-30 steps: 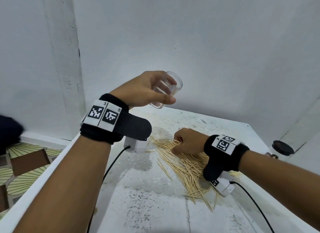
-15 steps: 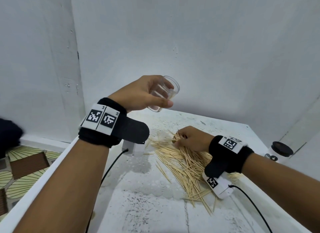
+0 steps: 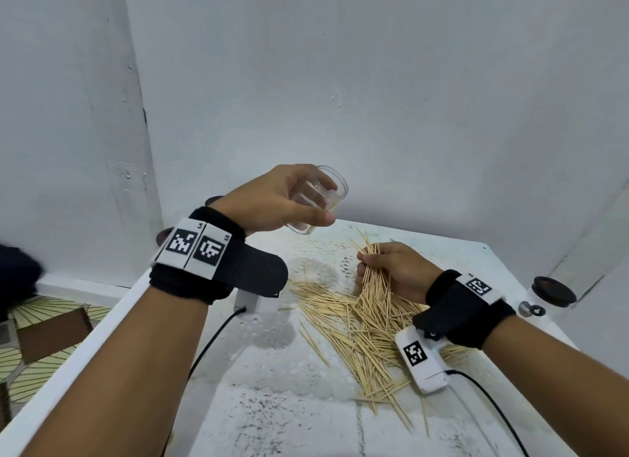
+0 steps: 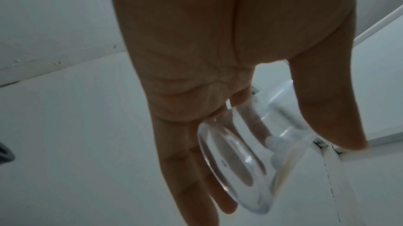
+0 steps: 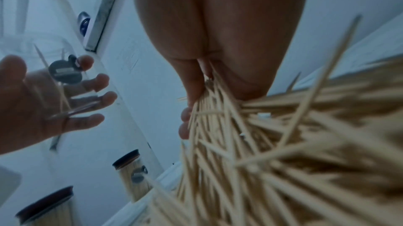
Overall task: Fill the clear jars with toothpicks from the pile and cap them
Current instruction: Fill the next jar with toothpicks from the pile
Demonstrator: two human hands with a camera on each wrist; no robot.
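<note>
My left hand (image 3: pixel 299 215) holds an uncapped clear jar (image 3: pixel 320 198) in the air above the far side of the table, tilted with its mouth up and to the right. The left wrist view shows the jar (image 4: pixel 250 160) held between thumb and fingers; only a toothpick or two show through it. My right hand (image 3: pixel 391 269) grips a bundle of toothpicks (image 3: pixel 372 273), its lower ends still in the pile (image 3: pixel 367 334) on the table. In the right wrist view the bundle (image 5: pixel 218 126) fans out from my fingers, and the jar (image 5: pixel 43 74) is to the left.
A black-lidded jar (image 3: pixel 553 291) stands at the table's right edge. Two dark-lidded jars full of toothpicks (image 5: pixel 130 169) (image 5: pixel 48 207) stand near the wall beyond my left wrist. The white table (image 3: pixel 272 405) meets walls behind. Cables trail from both wrist cameras.
My right hand has closed on a bundle of toothpicks and raised it partly out of the pile. The left hand with the jar has dropped slightly towards the table.
</note>
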